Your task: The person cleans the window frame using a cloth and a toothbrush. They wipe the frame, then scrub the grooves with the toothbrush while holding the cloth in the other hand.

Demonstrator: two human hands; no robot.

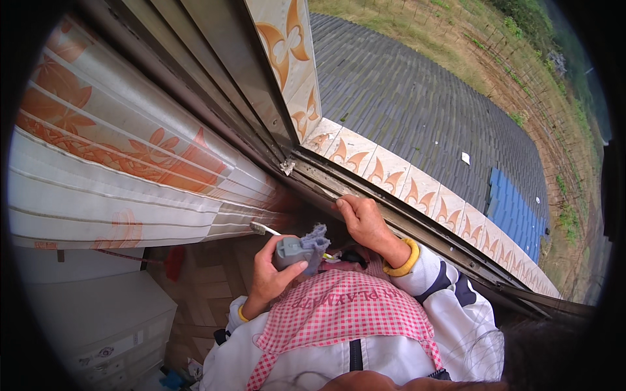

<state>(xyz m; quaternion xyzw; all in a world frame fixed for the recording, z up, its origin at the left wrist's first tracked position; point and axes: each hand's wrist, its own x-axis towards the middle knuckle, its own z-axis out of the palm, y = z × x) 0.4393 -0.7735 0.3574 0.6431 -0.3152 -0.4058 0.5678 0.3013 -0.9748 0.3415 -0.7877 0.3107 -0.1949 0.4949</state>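
Observation:
My left hand (264, 277) is closed around a grey plastic piece (290, 253) in front of my apron. A fuzzy grey-purple cloth (315, 241) bunches against the far side of that piece. From the same hand a toothbrush (263, 229) sticks out, its white-bristled head toward the curtain. My right hand (365, 223) is closed, thumb against curled fingers, at the inner edge of the window track (332, 186). Whatever lies inside those fingers is hidden. Bits of pale debris (287, 167) sit at the track's corner.
An orange-patterned white curtain (130, 169) hangs at the left beside the dark window frame (222, 72). Outside runs a tiled ledge (407, 186) above a grey corrugated roof (417, 111). A pale cabinet (104, 326) stands at lower left on the wooden floor (208, 287).

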